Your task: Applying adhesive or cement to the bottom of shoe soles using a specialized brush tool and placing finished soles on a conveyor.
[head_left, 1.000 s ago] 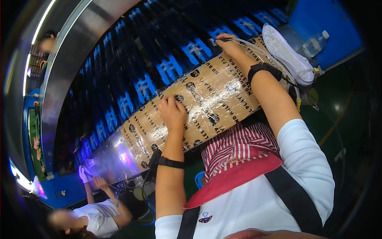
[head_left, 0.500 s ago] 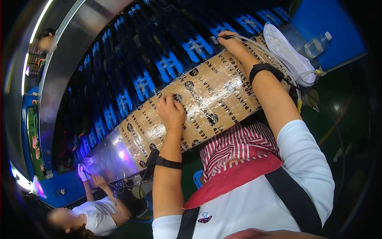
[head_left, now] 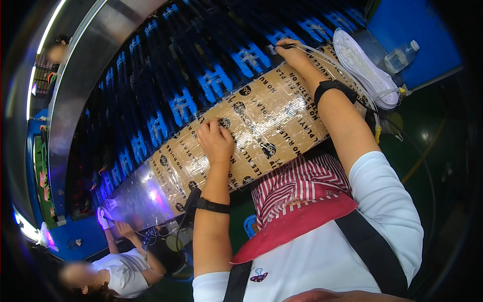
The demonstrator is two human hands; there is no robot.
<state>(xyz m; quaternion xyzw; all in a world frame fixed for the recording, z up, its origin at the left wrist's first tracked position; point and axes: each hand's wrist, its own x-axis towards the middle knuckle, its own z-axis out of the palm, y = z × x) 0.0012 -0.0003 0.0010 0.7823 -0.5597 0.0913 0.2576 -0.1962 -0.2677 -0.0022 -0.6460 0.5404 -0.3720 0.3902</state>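
Observation:
My left hand [head_left: 215, 142] rests on a long brown board [head_left: 271, 118] covered with clear film and printed with dark marks. Its fingers are loosely bent and somewhat apart, and I see nothing held in them. At the board's far right edge, my right hand [head_left: 296, 54] is closed around a slim black pen-like tool [head_left: 288, 47]. A pale tube [head_left: 322, 54] runs back from this tool along my forearm. Just right of that arm lies a white shoe sole [head_left: 365, 70], its hollow side up. The tool's tip is too small to make out.
Past the board runs a dark conveyor with several blue marks [head_left: 214, 83]. A clear plastic bottle [head_left: 401, 56] lies on the blue surface [head_left: 407, 22] at right. At lower left another person [head_left: 121, 272] works at the same bench. A curved metal hood [head_left: 75, 75] stands beyond.
The blue marks on the conveyor have shifted slightly toward the upper right. Both my hands stay in nearly the same place. The tube and cable by my right forearm have moved a little.

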